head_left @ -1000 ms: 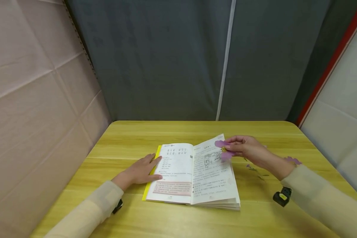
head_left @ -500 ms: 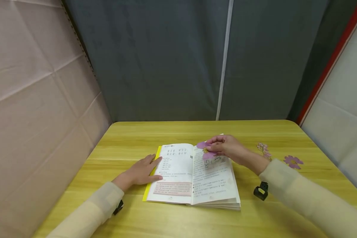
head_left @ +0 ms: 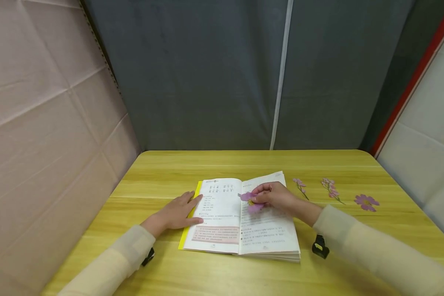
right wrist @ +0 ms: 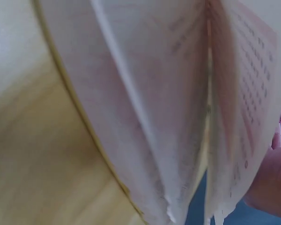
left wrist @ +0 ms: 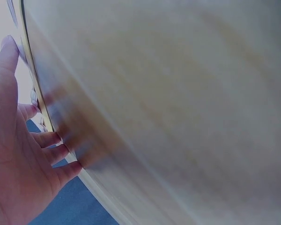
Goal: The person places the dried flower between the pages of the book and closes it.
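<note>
An open book with a yellow cover edge lies on the wooden table, printed text on both pages. My left hand rests at its left edge, fingers spread, with the thumb and fingertips on the page margin. In the left wrist view, the left hand has its fingertips along the book's edge. My right hand pinches a purple flower with a yellow centre between thumb and fingers. The flower overlaps the right page near the gutter. In the right wrist view, book pages fill much of the picture.
To the right of the book lie two pink flower sprigs and another purple flower. A dark curtain hangs behind the table, with pale cloth on the left.
My right hand has carried the purple flower leftward and down across the right page toward the gutter. The sprigs at the right have come into sight. The left hand stays in place.
</note>
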A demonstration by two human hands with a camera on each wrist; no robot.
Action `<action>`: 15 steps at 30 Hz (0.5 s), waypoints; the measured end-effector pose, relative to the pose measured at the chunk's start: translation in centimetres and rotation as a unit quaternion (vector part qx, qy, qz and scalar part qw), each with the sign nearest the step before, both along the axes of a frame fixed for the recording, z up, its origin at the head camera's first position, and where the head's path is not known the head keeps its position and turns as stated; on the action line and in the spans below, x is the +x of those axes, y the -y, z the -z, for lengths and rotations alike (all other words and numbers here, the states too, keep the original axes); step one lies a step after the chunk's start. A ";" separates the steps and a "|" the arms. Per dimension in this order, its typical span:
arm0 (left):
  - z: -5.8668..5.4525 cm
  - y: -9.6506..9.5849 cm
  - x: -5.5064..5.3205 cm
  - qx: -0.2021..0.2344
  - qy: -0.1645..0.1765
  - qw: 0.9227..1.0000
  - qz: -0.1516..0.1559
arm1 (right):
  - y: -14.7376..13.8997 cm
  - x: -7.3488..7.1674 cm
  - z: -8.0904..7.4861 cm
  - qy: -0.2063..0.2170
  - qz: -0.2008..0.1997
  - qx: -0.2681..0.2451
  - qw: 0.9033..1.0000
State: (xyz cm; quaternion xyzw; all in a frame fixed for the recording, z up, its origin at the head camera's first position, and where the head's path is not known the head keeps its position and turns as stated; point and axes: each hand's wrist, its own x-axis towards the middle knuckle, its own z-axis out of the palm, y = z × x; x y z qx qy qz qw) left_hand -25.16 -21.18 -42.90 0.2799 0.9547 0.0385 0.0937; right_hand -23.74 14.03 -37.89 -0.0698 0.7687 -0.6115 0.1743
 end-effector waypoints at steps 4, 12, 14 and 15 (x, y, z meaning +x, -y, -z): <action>-0.2 -0.1 0.2 -0.001 0.006 1.000 -0.003 | 0.2 0.0 1.2 0.007 0.008 0.007 1.000; 0.0 0.0 0.1 0.000 -0.001 1.000 -0.001 | 0.6 0.0 3.1 -0.001 0.020 0.044 0.999; 0.0 0.0 0.1 0.000 -0.001 1.000 -0.001 | 0.7 0.0 3.4 -0.003 0.018 0.048 0.999; 0.0 0.0 0.1 0.000 -0.001 1.000 0.000 | 0.8 0.1 3.5 -0.004 0.018 0.051 0.999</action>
